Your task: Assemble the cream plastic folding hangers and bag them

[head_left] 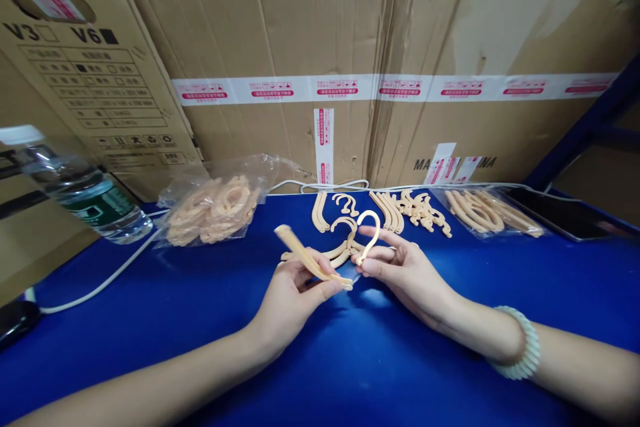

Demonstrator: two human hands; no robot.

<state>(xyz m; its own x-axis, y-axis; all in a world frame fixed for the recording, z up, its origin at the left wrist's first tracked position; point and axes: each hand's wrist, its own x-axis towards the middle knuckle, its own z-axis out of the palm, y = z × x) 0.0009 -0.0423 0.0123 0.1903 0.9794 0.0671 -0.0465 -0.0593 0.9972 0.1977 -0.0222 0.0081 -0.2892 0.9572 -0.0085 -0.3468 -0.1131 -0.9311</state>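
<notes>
My left hand (305, 283) pinches a beige, curved hanger arm (303, 250), its free end pointing up and to the left. Between the thumb and fingers of my right hand (400, 267) is a beige hanger hook (371, 230), held upright with its curl at the top. The near end of the arm and the base of the hook are close together but appear apart. Just behind both hands lies an assembled beige hanger (345, 243), partly covered by them. Loose hooks (345, 203) rest farther back.
Loose hanger arms (320, 212), more arms (387, 211) and a pile of small beige parts (425, 211) lie along the back. Bagged parts (215, 210) sit left, another bag (493, 212) right, beside a dark tablet (560, 213). A water bottle (85, 190) and white cable (105, 290) are left; cardboard boxes (280, 140) stand behind.
</notes>
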